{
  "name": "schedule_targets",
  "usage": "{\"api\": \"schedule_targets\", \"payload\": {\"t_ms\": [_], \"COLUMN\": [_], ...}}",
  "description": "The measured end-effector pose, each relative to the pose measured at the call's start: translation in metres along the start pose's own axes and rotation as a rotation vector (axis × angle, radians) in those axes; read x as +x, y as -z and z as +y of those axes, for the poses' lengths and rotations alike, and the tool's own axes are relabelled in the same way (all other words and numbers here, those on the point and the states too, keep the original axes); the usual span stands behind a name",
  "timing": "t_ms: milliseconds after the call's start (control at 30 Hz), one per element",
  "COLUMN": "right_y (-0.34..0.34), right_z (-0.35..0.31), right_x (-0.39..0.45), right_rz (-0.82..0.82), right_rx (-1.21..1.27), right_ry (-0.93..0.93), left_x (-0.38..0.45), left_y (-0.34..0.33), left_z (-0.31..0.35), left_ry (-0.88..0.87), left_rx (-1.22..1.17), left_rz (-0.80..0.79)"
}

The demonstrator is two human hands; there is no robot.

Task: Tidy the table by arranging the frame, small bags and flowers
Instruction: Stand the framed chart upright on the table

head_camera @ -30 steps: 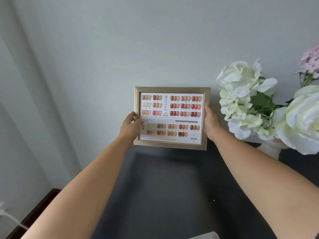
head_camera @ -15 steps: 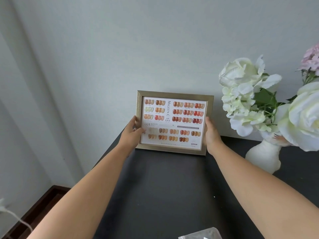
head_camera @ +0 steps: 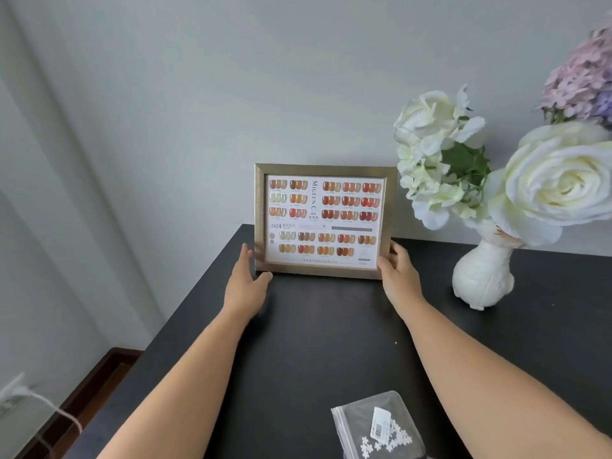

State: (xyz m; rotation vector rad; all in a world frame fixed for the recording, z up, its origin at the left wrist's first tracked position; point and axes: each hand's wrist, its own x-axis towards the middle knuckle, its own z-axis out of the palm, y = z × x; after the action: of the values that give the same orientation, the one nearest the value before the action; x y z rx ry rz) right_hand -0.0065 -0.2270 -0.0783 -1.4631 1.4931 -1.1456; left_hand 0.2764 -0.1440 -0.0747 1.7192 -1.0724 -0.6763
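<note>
A gold picture frame with a nail-colour chart stands upright on the black table, at the back near the wall. My left hand holds its lower left corner, fingers along the side edge and thumb at the bottom rail. My right hand grips its lower right corner. To the right of the frame, a white vase holds white flowers and a purple hydrangea. A small clear zip bag with white flower pieces lies at the near edge, beside my right forearm.
The table's left edge runs diagonally, with dark wooden floor trim below it. A white cable and plug sit at the lower left. The grey wall stands right behind the frame and the vase.
The frame has come down from mid-air and now rests on the table. Both hands slid from its sides to its lower corners. The view tilted down, showing the bag.
</note>
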Motion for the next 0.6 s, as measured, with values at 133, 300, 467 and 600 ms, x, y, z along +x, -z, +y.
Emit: {"api": "schedule_targets", "payload": {"t_ms": [133, 300, 467, 600], "right_y": [0.008, 0.024, 0.045, 0.07], "right_z": [0.006, 0.012, 0.012, 0.011], "right_x": [-0.006, -0.02, -0.035, -0.056], "right_rz": [-0.007, -0.059, -0.162, -0.32], "right_rx": [-0.091, -0.113, -0.105, -0.164], "right_ry": [0.03, 0.025, -0.012, -0.026], "left_x": [-0.034, -0.072, -0.107, -0.147], "left_y": [-0.003, -0.013, -0.025, -0.035], "left_z": [-0.008, -0.008, 0.008, 0.025], "left_ry": [-0.071, -0.18, -0.281, -0.398], "left_rx": [0.012, 0.197, 0.335, 0.456], "left_rz": [0.076, -0.058, -0.253, -0.432]}}
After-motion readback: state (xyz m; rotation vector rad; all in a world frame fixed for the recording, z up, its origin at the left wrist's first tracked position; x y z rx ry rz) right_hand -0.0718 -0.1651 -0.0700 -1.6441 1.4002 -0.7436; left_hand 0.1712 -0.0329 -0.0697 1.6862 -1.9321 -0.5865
